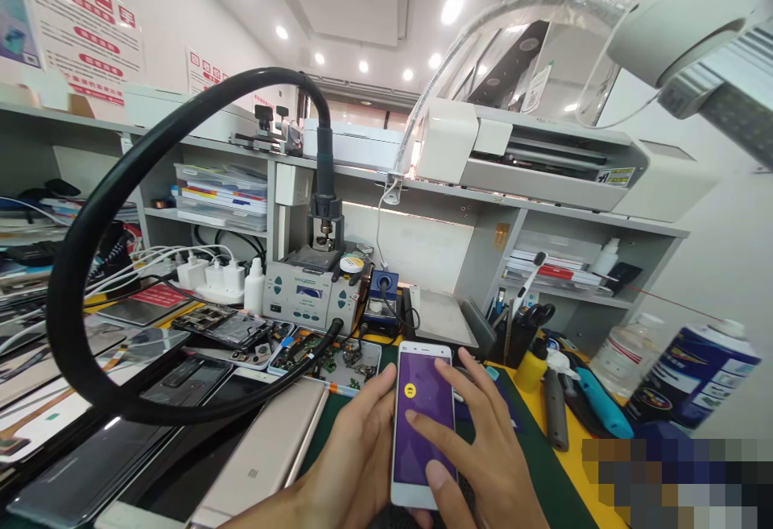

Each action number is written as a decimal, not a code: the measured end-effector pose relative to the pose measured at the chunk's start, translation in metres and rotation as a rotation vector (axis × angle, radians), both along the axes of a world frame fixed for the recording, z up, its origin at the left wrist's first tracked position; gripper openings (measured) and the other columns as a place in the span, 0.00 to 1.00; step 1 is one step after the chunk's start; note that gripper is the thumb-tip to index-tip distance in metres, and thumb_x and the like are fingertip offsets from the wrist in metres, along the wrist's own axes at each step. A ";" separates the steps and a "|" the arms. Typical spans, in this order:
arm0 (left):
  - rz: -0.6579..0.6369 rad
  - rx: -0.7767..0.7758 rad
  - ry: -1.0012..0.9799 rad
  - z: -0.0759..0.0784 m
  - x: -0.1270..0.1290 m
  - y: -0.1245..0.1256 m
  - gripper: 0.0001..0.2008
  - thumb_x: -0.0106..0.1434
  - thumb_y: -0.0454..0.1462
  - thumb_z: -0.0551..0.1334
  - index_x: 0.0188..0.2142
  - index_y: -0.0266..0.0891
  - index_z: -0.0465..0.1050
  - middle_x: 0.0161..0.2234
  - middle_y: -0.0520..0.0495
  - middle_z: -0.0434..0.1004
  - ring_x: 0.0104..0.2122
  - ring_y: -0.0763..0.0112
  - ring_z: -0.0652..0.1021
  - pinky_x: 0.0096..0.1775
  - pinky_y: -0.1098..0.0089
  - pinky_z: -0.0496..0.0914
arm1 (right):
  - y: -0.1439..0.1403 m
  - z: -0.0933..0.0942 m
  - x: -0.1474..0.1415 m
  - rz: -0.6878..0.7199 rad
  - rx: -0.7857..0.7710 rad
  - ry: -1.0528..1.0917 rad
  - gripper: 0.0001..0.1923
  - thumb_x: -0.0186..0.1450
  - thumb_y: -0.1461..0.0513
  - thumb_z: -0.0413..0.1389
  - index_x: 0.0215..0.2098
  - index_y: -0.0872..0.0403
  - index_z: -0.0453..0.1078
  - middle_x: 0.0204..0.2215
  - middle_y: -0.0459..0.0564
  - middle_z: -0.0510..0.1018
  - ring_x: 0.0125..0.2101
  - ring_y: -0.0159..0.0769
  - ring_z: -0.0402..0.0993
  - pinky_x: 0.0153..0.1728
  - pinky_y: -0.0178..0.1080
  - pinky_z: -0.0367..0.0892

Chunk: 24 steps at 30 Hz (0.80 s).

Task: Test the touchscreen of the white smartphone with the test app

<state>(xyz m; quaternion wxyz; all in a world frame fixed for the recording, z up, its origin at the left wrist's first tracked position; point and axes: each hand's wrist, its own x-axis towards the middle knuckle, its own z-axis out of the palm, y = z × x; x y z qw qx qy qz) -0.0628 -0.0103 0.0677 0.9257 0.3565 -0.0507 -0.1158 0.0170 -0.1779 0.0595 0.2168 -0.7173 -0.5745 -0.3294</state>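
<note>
A white smartphone (423,424) with a lit purple screen and a small yellow icon is held upright towards me, low in the middle of the view. My left hand (356,448) is closed around its left side and back, with the thumb along the left edge. Over the right part of the screen, my right hand (483,440) has its fingers spread. One fingertip rests on or just above the purple display; whether it touches, I cannot tell. A gold phone (266,452) lies face down beside my left hand.
A thick black hose (66,271) loops over the left side from a hot-air station (307,295). Several phones and loose parts cover the bench there. To the right stand a yellow bottle (531,366), a blue spray can (694,376) and a clear bottle (625,356).
</note>
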 end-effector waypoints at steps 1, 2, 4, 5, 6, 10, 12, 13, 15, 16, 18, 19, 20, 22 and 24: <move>0.001 -0.010 -0.002 0.000 0.001 0.001 0.32 0.73 0.55 0.43 0.66 0.37 0.58 0.43 0.38 0.75 0.33 0.60 0.77 0.24 0.72 0.68 | -0.001 0.000 0.000 0.010 0.008 -0.003 0.17 0.69 0.64 0.51 0.54 0.50 0.70 0.67 0.59 0.53 0.67 0.69 0.43 0.50 0.74 0.60; 0.001 -0.021 -0.005 0.000 0.002 0.002 0.33 0.73 0.56 0.43 0.66 0.37 0.57 0.43 0.38 0.75 0.33 0.59 0.77 0.25 0.71 0.69 | -0.001 0.000 0.001 0.021 0.013 -0.007 0.16 0.68 0.65 0.52 0.53 0.50 0.71 0.67 0.58 0.54 0.67 0.69 0.43 0.50 0.74 0.60; 0.004 -0.041 -0.015 0.001 0.003 0.004 0.33 0.73 0.56 0.44 0.66 0.37 0.55 0.43 0.38 0.75 0.33 0.58 0.77 0.28 0.67 0.71 | -0.002 0.000 0.002 0.039 0.021 -0.009 0.16 0.67 0.66 0.52 0.52 0.50 0.71 0.67 0.58 0.54 0.66 0.69 0.45 0.50 0.74 0.60; 0.004 -0.047 -0.022 0.001 0.003 0.004 0.33 0.72 0.56 0.44 0.67 0.37 0.55 0.43 0.38 0.75 0.33 0.58 0.77 0.28 0.66 0.72 | -0.003 0.000 0.003 0.046 0.022 -0.009 0.17 0.66 0.67 0.52 0.51 0.50 0.71 0.66 0.58 0.55 0.66 0.69 0.45 0.50 0.74 0.60; 0.003 -0.050 -0.026 0.001 0.003 0.003 0.33 0.72 0.56 0.44 0.67 0.38 0.54 0.43 0.38 0.75 0.33 0.58 0.77 0.29 0.65 0.72 | -0.003 0.000 0.003 0.056 0.022 -0.011 0.17 0.66 0.67 0.52 0.51 0.50 0.72 0.66 0.58 0.55 0.66 0.69 0.45 0.50 0.74 0.60; 0.007 -0.048 -0.025 0.001 0.001 0.000 0.33 0.72 0.56 0.45 0.67 0.38 0.54 0.42 0.38 0.75 0.33 0.57 0.77 0.29 0.64 0.72 | -0.004 0.001 0.003 0.070 0.031 -0.002 0.16 0.65 0.69 0.52 0.49 0.51 0.72 0.65 0.57 0.56 0.67 0.69 0.44 0.52 0.75 0.58; 0.011 -0.045 -0.018 0.001 0.000 0.000 0.33 0.72 0.56 0.45 0.67 0.38 0.54 0.42 0.38 0.75 0.33 0.57 0.77 0.30 0.63 0.73 | -0.004 0.001 0.003 0.067 0.040 0.005 0.16 0.65 0.69 0.51 0.48 0.51 0.72 0.65 0.57 0.56 0.66 0.68 0.45 0.52 0.75 0.57; 0.013 -0.044 -0.017 0.001 0.000 0.001 0.32 0.72 0.56 0.45 0.67 0.38 0.55 0.42 0.38 0.75 0.33 0.57 0.77 0.30 0.63 0.73 | -0.005 0.001 0.002 0.066 0.043 0.006 0.16 0.65 0.69 0.51 0.48 0.51 0.72 0.66 0.57 0.56 0.66 0.68 0.45 0.52 0.75 0.57; 0.017 -0.046 -0.017 0.000 0.001 0.002 0.32 0.72 0.56 0.45 0.66 0.38 0.55 0.42 0.38 0.75 0.33 0.57 0.77 0.30 0.63 0.74 | -0.005 0.002 0.001 0.060 0.042 0.017 0.16 0.66 0.69 0.51 0.48 0.51 0.72 0.66 0.57 0.56 0.66 0.67 0.46 0.53 0.75 0.56; 0.018 -0.047 -0.016 -0.001 0.001 0.003 0.32 0.72 0.55 0.46 0.66 0.38 0.55 0.42 0.37 0.75 0.34 0.57 0.77 0.30 0.64 0.74 | -0.006 0.003 0.001 0.056 0.041 0.023 0.16 0.66 0.69 0.51 0.48 0.50 0.72 0.66 0.56 0.56 0.66 0.67 0.46 0.53 0.75 0.56; 0.012 -0.052 -0.016 -0.004 0.001 0.003 0.32 0.73 0.55 0.46 0.66 0.37 0.56 0.42 0.37 0.75 0.34 0.57 0.77 0.28 0.65 0.74 | -0.007 0.003 0.000 0.036 0.048 0.040 0.16 0.67 0.69 0.50 0.49 0.49 0.72 0.66 0.55 0.56 0.67 0.66 0.45 0.53 0.74 0.57; 0.010 -0.054 -0.015 -0.005 0.001 0.003 0.32 0.73 0.55 0.46 0.66 0.36 0.56 0.43 0.36 0.74 0.34 0.57 0.77 0.28 0.66 0.73 | -0.007 0.004 0.000 0.019 0.059 0.054 0.16 0.68 0.68 0.50 0.50 0.49 0.71 0.66 0.55 0.57 0.67 0.66 0.45 0.53 0.73 0.57; 0.011 -0.056 -0.017 -0.005 0.001 0.003 0.32 0.73 0.55 0.46 0.65 0.35 0.57 0.43 0.36 0.74 0.34 0.58 0.77 0.26 0.68 0.73 | -0.007 0.004 0.000 -0.001 0.071 0.069 0.16 0.69 0.67 0.49 0.50 0.49 0.71 0.66 0.54 0.57 0.67 0.65 0.45 0.53 0.73 0.58; 0.004 -0.056 -0.023 -0.004 0.001 0.002 0.32 0.73 0.54 0.46 0.64 0.34 0.59 0.44 0.36 0.74 0.35 0.59 0.77 0.25 0.71 0.72 | -0.008 0.003 0.001 -0.035 0.082 0.090 0.16 0.70 0.66 0.48 0.52 0.48 0.70 0.66 0.54 0.56 0.67 0.65 0.45 0.53 0.72 0.59; 0.003 -0.054 -0.021 -0.002 0.002 0.001 0.32 0.73 0.54 0.46 0.63 0.34 0.61 0.45 0.35 0.74 0.36 0.59 0.78 0.24 0.73 0.72 | -0.008 0.003 0.002 -0.051 0.074 0.091 0.17 0.71 0.65 0.48 0.55 0.48 0.69 0.67 0.55 0.55 0.67 0.65 0.45 0.52 0.72 0.60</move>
